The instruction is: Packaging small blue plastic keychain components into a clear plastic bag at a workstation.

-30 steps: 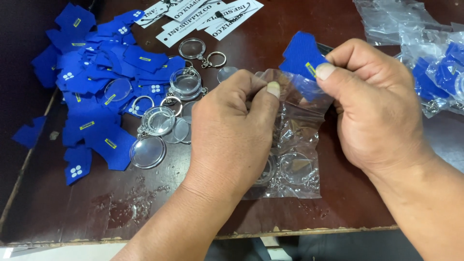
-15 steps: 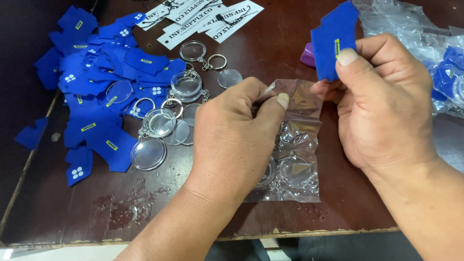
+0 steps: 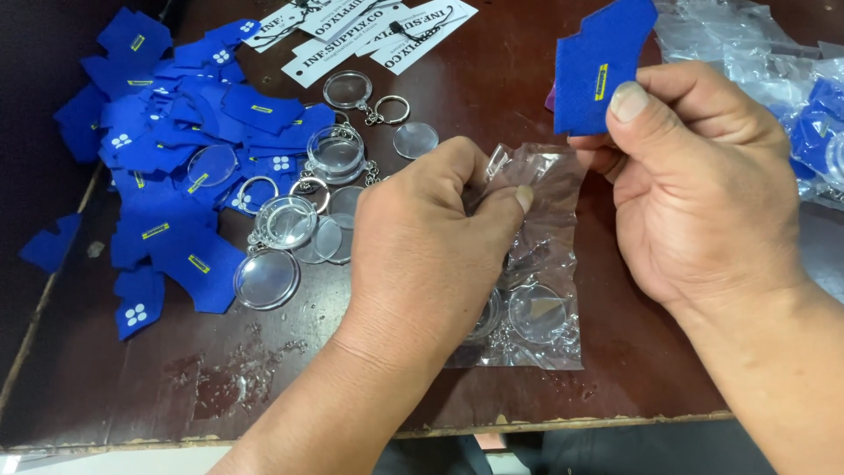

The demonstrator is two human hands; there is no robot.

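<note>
The left hand (image 3: 431,237) pinches the top edge of a small clear plastic bag (image 3: 536,264) between thumb and fingers, apparently to keep its mouth gathered and steady while the rest of the bag lies flat on the dark wooden desk (image 3: 264,387). Inside the bag, toward its lower end, sit round clear keyring cases (image 3: 536,312). The right hand (image 3: 694,185) is closed around a blue felt cut-out (image 3: 602,62), held upright between thumb and forefinger just above and to the right of the bag's mouth, its small yellow label facing the camera; that grip leaves the piece's lower edge free, pointing toward the opening. To the left of the bag lie more loose clear cases with metal rings (image 3: 281,229), and beyond them a heap of blue felt pieces (image 3: 176,132). Above the bag, at the desk's far edge, lie white printed cards (image 3: 369,31). To the right of the bag is a pile of filled plastic bags (image 3: 774,70).
</note>
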